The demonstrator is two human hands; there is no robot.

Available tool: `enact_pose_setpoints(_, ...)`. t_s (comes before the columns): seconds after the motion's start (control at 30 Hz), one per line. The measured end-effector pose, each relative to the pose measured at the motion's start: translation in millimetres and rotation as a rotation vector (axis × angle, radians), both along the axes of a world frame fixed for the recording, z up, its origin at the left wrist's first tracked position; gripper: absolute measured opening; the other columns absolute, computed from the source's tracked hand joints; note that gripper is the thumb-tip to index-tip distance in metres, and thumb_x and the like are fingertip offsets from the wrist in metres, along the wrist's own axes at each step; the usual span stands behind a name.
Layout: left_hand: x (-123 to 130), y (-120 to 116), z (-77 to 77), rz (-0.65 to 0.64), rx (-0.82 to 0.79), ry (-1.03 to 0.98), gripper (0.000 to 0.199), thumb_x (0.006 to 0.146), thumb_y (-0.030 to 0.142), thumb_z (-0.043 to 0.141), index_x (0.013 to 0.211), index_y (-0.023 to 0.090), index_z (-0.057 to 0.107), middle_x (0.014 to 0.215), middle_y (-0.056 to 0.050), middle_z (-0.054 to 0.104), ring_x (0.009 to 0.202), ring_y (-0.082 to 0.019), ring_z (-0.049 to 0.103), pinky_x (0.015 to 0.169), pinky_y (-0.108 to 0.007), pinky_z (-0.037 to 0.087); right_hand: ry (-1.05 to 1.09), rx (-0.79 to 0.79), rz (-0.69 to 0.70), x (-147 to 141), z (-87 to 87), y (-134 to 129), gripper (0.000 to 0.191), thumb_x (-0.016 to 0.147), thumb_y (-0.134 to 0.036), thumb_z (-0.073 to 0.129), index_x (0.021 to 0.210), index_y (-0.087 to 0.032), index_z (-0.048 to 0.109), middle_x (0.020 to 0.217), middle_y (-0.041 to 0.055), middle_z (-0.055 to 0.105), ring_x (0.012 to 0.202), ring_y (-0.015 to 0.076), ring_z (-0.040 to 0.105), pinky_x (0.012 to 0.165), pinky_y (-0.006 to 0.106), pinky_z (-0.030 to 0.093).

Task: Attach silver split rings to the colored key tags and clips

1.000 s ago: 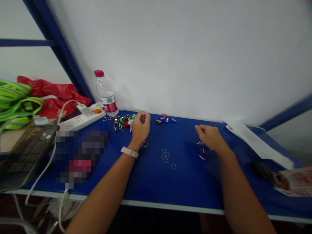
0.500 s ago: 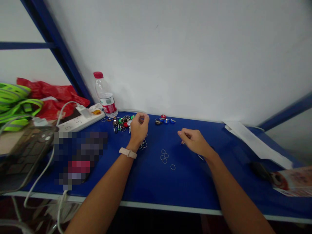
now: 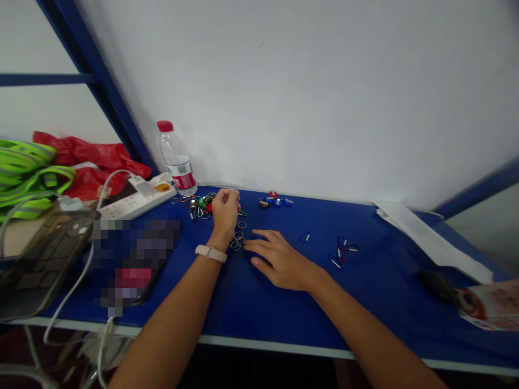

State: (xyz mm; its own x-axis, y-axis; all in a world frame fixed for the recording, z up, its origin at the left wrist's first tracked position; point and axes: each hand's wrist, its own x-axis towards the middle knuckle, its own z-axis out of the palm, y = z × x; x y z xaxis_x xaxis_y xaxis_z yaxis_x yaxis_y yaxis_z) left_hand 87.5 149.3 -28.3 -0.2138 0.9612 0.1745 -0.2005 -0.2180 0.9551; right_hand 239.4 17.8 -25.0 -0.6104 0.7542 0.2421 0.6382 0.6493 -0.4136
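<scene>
Head view, right hand (image 3: 279, 260) open beside split rings (image 3: 237, 243), left hand (image 3: 224, 212) closed

No wording can be read anywhere in this view. The label on the plastic water bottle (image 3: 182, 175) shows red and white bands with a small green patch, but its print is too small to make out. The printed leaflet (image 3: 490, 305) at the right edge carries lines of text too blurred to read, and the pixelated object (image 3: 135, 265) is obscured, so nothing on it can be told
</scene>
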Motion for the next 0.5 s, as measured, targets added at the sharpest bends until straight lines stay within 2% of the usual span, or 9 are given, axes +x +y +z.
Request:
enact_pose_setpoints(0.2,2,0,-1.1,0.0,0.0,0.016,0.01,0.077,0.027,0.06,0.072,0.019,0.055,0.064,0.004,0.055,0.049,-0.007,0.047,0.047,-0.021,0.039,-0.003,0.078,-0.075,14,1.6,6,0.018,0.1,-0.021,0.055,0.11,-0.017,0.069,0.109,0.0092,0.073,0.119,0.027,0.057,0.106,0.047,0.041)
enact_pose_setpoints(0.33,3,-3,-0.8,-0.038,0.029,0.029,0.011,0.076,0.026,0.063,0.073,0.018,0.057,0.063,0.004,0.054,0.049,-0.007,0.048,0.046,-0.02,0.039,-0.006,0.118,-0.1,22,0.3,11,0.012,0.098,-0.017,0.057,0.1,-0.017,0.069,0.101,0.0077,0.071,0.105,0.0244,0.059,0.098,0.044,0.044)
enact_pose_setpoints(0.4,4,-7,1.2,-0.131,0.031,0.019,0.013,0.076,0.027,0.064,0.072,0.018,0.056,0.061,0.005,0.052,0.048,-0.007,0.047,0.045,-0.02,0.04,-0.002,0.151,-0.115,24,-1.8,12,0.011,0.097,-0.016,0.058,0.099,-0.017,0.069,0.103,0.0078,0.07,0.105,0.024,0.058,0.098,0.043,0.043)
enact_pose_setpoints(0.5,4,-15,6.0,-0.416,-0.016,-0.011,0.022,0.079,0.033,0.066,0.069,0.02,0.051,0.056,0.007,0.047,0.042,-0.007,0.043,0.041,-0.021,0.04,-0.023,0.178,-0.158,25,-5.3,13,0.008,0.096,-0.019,0.063,0.099,-0.019,0.07,0.111,0.0091,0.068,0.111,0.0254,0.056,0.099,0.044,0.042)
